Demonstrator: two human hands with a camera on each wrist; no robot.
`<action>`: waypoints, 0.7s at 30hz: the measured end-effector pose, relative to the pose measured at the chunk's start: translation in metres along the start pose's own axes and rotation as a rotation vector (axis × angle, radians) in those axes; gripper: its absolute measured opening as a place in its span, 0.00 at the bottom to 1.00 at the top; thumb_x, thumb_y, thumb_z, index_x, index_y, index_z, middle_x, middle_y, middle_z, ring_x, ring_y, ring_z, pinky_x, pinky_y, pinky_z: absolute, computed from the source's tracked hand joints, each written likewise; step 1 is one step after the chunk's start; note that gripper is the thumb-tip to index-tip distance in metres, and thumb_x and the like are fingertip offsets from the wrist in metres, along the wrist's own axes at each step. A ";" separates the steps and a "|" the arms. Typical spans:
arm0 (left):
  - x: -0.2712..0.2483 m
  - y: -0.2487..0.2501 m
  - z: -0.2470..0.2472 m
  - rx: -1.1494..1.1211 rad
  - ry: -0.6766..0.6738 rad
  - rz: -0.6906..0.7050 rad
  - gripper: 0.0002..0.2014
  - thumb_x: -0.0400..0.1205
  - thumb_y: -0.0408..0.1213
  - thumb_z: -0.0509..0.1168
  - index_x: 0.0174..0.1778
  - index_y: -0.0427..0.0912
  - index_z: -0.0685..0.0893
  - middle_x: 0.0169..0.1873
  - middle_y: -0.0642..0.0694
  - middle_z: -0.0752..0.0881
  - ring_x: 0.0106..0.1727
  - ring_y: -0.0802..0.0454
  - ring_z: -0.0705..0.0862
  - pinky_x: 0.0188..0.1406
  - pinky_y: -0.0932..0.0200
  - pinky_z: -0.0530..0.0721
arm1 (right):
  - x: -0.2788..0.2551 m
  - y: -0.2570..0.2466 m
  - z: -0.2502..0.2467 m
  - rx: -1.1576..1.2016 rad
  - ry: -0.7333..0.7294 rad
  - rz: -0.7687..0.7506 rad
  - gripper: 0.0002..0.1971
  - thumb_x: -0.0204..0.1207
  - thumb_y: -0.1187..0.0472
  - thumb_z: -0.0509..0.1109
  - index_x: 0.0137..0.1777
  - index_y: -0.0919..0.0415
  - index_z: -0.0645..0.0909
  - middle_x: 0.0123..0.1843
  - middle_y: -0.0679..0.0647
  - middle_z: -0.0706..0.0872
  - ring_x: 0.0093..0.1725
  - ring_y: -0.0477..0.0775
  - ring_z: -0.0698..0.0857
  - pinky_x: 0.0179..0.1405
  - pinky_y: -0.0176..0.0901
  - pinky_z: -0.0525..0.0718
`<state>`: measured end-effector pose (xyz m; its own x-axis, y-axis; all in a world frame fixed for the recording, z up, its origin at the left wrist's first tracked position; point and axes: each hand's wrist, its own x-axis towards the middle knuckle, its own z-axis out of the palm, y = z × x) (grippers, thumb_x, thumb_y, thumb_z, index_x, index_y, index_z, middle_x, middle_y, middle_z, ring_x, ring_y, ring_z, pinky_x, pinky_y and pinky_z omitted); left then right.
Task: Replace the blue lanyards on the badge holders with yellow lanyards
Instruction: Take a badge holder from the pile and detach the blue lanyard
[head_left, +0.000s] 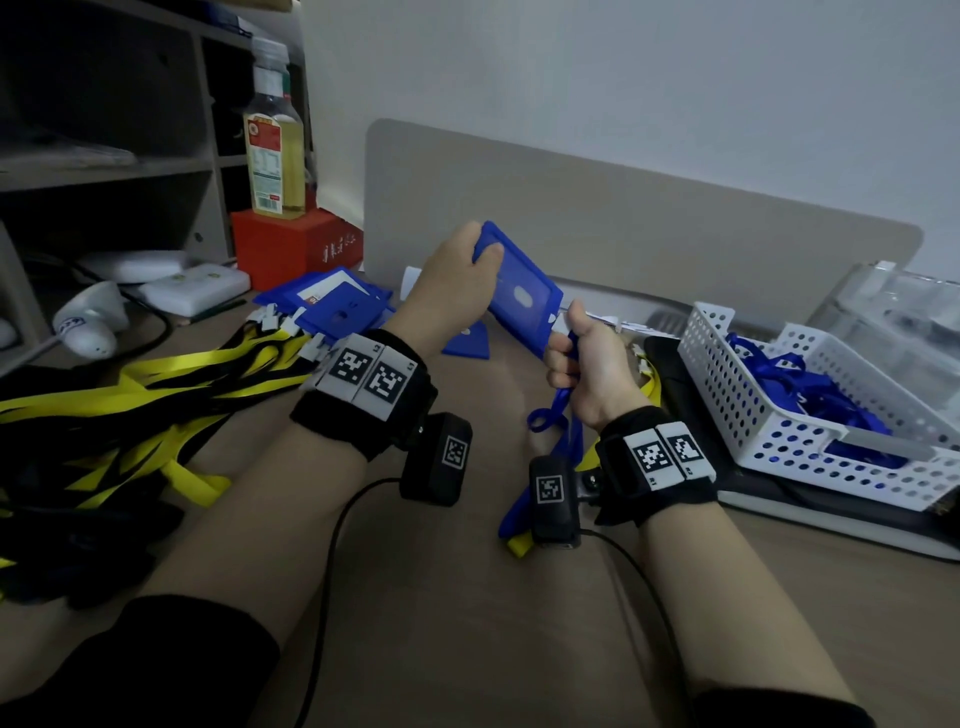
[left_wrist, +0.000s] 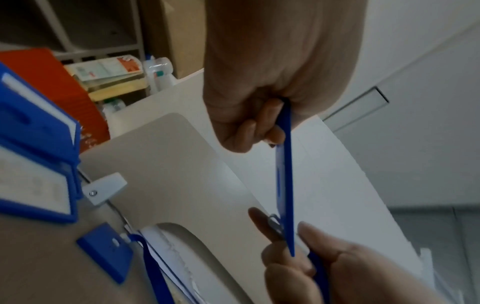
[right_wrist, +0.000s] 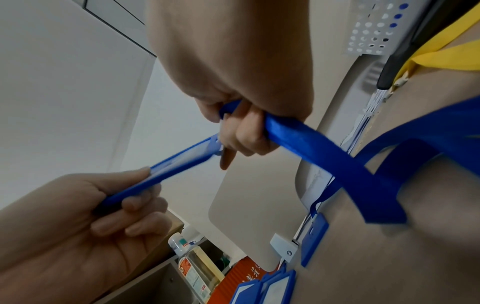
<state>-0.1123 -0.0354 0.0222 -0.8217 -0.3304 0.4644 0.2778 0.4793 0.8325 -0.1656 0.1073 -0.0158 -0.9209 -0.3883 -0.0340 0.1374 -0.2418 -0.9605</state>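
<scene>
**Unclipping the blue lanyard from a held holder**

The left hand (head_left: 452, 280) grips the far end of a blue badge holder (head_left: 522, 291), thumb on its face and fingers curled behind, holding it tilted above the desk (head_left: 467, 597). The right hand (head_left: 587, 364) is closed round the blue lanyard (head_left: 563, 400) at the holder's near end, thumb and fingers pinching at the clip; the strap trails down from the fist to the desk. The left wrist view shows a small metal clip (left_wrist: 275, 224) at that end between the right fingertips, but whether it is already free of the holder's slot I cannot tell.

So the step in hand looks like removal of the old lanyard. Next, the right fingers likely need to squeeze the clip open and draw it out of the slot while the left hand holds the holder steady. The freed strap would probably go into the white basket (head_left: 779, 441) at right, where other blue lanyards lie. A yellow lanyard (head_left: 171, 374) from the pile at left then has to be clipped on.
</scene>
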 end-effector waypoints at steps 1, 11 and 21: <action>0.001 0.000 -0.001 -0.048 0.003 -0.059 0.07 0.89 0.38 0.51 0.48 0.40 0.70 0.37 0.45 0.74 0.35 0.51 0.74 0.32 0.61 0.74 | 0.000 -0.001 0.000 0.001 -0.006 -0.005 0.17 0.89 0.49 0.51 0.41 0.54 0.71 0.24 0.45 0.64 0.24 0.43 0.56 0.20 0.34 0.52; 0.002 -0.005 -0.001 -0.193 0.042 -0.240 0.08 0.89 0.38 0.50 0.45 0.42 0.70 0.36 0.46 0.72 0.32 0.51 0.72 0.26 0.61 0.72 | 0.002 0.004 0.002 -0.003 -0.072 -0.077 0.20 0.88 0.46 0.48 0.40 0.55 0.71 0.28 0.47 0.62 0.25 0.44 0.57 0.24 0.37 0.51; -0.003 0.004 -0.001 -0.114 -0.001 0.002 0.07 0.89 0.37 0.52 0.51 0.40 0.72 0.42 0.41 0.77 0.41 0.48 0.78 0.39 0.56 0.77 | 0.002 0.002 -0.002 0.064 -0.130 -0.029 0.23 0.88 0.44 0.47 0.45 0.57 0.76 0.28 0.48 0.63 0.22 0.44 0.58 0.19 0.34 0.54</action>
<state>-0.1082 -0.0329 0.0241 -0.8216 -0.3290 0.4655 0.3336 0.3847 0.8607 -0.1676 0.1081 -0.0186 -0.8704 -0.4911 0.0339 0.1382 -0.3097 -0.9407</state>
